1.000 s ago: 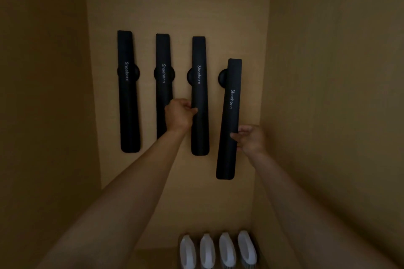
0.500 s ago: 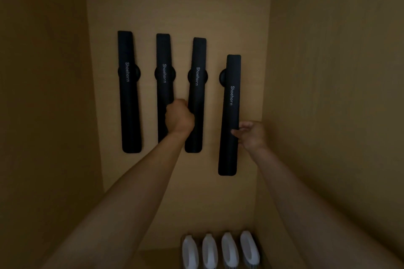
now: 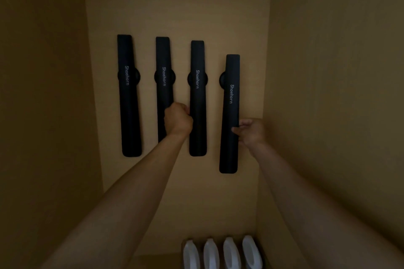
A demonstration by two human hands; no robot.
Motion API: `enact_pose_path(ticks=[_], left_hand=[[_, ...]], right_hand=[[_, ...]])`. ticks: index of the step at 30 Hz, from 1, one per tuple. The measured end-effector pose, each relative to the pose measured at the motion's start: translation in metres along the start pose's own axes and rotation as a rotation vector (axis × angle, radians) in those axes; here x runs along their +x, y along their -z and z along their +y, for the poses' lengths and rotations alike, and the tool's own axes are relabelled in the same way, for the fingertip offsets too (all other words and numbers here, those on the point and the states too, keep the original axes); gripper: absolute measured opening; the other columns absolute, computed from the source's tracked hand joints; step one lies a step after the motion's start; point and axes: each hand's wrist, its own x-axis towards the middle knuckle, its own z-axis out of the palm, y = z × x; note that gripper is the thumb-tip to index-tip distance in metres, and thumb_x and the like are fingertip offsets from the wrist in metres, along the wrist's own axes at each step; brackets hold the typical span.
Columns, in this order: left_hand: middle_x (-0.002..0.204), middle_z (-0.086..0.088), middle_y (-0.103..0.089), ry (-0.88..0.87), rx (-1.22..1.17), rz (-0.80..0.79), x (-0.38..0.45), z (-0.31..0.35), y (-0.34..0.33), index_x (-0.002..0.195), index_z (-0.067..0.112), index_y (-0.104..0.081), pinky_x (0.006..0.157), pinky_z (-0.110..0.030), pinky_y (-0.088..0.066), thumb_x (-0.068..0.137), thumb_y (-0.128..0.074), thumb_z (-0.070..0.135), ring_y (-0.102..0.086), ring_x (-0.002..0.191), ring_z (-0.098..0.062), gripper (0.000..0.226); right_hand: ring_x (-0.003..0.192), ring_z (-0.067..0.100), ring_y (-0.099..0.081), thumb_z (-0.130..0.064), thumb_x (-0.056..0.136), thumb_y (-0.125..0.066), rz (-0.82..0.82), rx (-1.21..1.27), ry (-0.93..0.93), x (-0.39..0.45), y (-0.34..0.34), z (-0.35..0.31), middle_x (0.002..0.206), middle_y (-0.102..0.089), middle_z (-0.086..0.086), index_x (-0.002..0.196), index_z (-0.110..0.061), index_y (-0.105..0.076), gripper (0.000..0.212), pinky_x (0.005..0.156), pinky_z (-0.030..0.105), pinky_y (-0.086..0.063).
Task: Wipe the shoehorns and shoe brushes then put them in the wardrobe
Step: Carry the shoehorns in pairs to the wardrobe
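Several black shoehorns hang upright on round black holders on the wardrobe's back wall. My left hand (image 3: 177, 119) grips the left edge of the third shoehorn (image 3: 197, 98) at mid-height and hides part of the second shoehorn (image 3: 164, 85). My right hand (image 3: 250, 132) pinches the right edge of the fourth shoehorn (image 3: 229, 116), which sits lower than the others. The first shoehorn (image 3: 129, 96) hangs untouched at the left. Several white shoe brushes (image 3: 222, 253) stand in a row on the wardrobe floor, bottom centre.
The wooden back wall (image 3: 175, 6) is flanked by a left side wall (image 3: 43, 94) and a right side wall (image 3: 338, 94). The fourth shoehorn hangs close to the right corner. It is dim inside.
The third shoehorn swung slightly and is now upright again under my left hand. The fourth shoehorn, tilted before, now stands straighter and a little higher in my right hand.
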Motion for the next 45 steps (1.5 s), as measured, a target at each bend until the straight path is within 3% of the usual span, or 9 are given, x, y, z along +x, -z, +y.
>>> enact_pose_path(ticks=[7, 10, 15, 20, 24, 28, 33, 37, 45], left_hand=[[0.088, -0.016, -0.069, -0.01, -0.007, 0.003, 0.003, -0.002, 0.001, 0.081, 0.001, -0.069, 0.076, -0.038, -0.059, 0.082, -0.054, -0.01, -0.066, 0.082, -0.027, 0.019], [0.084, -0.017, -0.069, -0.025, 0.009, -0.01, 0.005, -0.002, 0.0, 0.078, -0.003, -0.069, 0.071, -0.039, -0.059, 0.08, -0.053, -0.011, -0.066, 0.079, -0.028, 0.018], [0.079, -0.015, -0.067, -0.034, 0.008, -0.015, 0.007, -0.004, -0.002, 0.079, -0.004, -0.069, 0.068, -0.035, -0.059, 0.08, -0.052, -0.011, -0.066, 0.075, -0.028, 0.018], [0.077, -0.017, -0.067, -0.03, -0.012, -0.025, 0.009, -0.005, -0.003, 0.077, -0.005, -0.067, 0.066, -0.04, -0.06, 0.079, -0.051, -0.011, -0.067, 0.073, -0.029, 0.017], [0.08, -0.017, -0.069, -0.05, -0.035, -0.016, 0.01, -0.004, -0.004, 0.08, -0.002, -0.069, 0.07, -0.042, -0.06, 0.081, -0.061, -0.005, -0.067, 0.075, -0.029, 0.009], [0.082, -0.017, -0.071, -0.064, -0.041, -0.002, 0.013, -0.001, -0.003, 0.08, 0.001, -0.07, 0.073, -0.042, -0.059, 0.083, -0.067, 0.004, -0.068, 0.078, -0.03, 0.005], [0.079, -0.018, -0.07, -0.051, -0.062, -0.003, 0.014, 0.0, -0.004, 0.08, 0.0, -0.068, 0.069, -0.045, -0.06, 0.083, -0.066, 0.003, -0.068, 0.074, -0.032, 0.005], [0.08, -0.019, -0.07, -0.06, -0.066, -0.007, 0.014, 0.001, -0.003, 0.079, 0.001, -0.069, 0.069, -0.044, -0.06, 0.083, -0.066, 0.002, -0.069, 0.075, -0.032, 0.005], [0.076, -0.021, -0.069, -0.078, -0.035, -0.003, 0.014, 0.002, -0.002, 0.071, 0.0, -0.066, 0.069, -0.045, -0.059, 0.082, -0.065, 0.002, -0.068, 0.074, -0.033, 0.011]], right_hand=[[0.106, 0.036, -0.067, 0.003, 0.085, -0.072, 0.017, 0.016, 0.025, 0.015, 0.001, -0.016, 0.112, -0.067, 0.019, 0.114, 0.0, -0.064, 0.031, 0.09, 0.055, -0.056], [0.1, 0.036, -0.068, 0.005, 0.085, -0.071, 0.001, 0.018, 0.04, 0.024, 0.001, -0.025, 0.11, -0.067, 0.021, 0.096, -0.007, -0.064, 0.018, 0.087, 0.059, -0.056], [0.092, 0.032, -0.066, 0.004, 0.084, -0.072, 0.011, -0.022, 0.053, 0.04, 0.001, -0.038, 0.1, -0.064, 0.017, 0.076, -0.019, -0.054, 0.03, 0.084, 0.057, -0.057], [0.086, 0.028, -0.063, 0.007, 0.081, -0.073, 0.015, -0.034, 0.063, 0.047, -0.001, -0.039, 0.094, -0.063, 0.015, 0.073, -0.02, -0.053, 0.034, 0.081, 0.058, -0.058], [0.082, 0.026, -0.063, 0.005, 0.078, -0.076, 0.034, -0.069, 0.101, 0.048, 0.0, -0.038, 0.075, -0.062, 0.004, 0.069, -0.021, -0.054, 0.036, 0.082, 0.053, -0.058], [0.08, 0.025, -0.062, 0.008, 0.078, -0.075, 0.033, -0.112, 0.114, 0.051, 0.0, -0.034, 0.07, -0.06, 0.0, 0.067, -0.021, -0.056, 0.036, 0.082, 0.048, -0.057], [0.08, 0.024, -0.062, 0.007, 0.078, -0.076, 0.032, -0.136, 0.117, 0.055, 0.0, -0.031, 0.073, -0.062, 0.002, 0.069, -0.021, -0.058, 0.034, 0.078, 0.041, -0.056], [0.084, 0.024, -0.062, 0.006, 0.077, -0.077, 0.043, -0.131, 0.117, 0.058, 0.0, -0.032, 0.088, -0.065, 0.01, 0.069, -0.02, -0.057, 0.034, 0.087, 0.047, -0.057], [0.083, 0.024, -0.062, 0.004, 0.077, -0.079, 0.065, -0.124, 0.136, 0.059, -0.001, -0.031, 0.087, -0.064, 0.01, 0.068, -0.02, -0.056, 0.034, 0.088, 0.05, -0.057]])
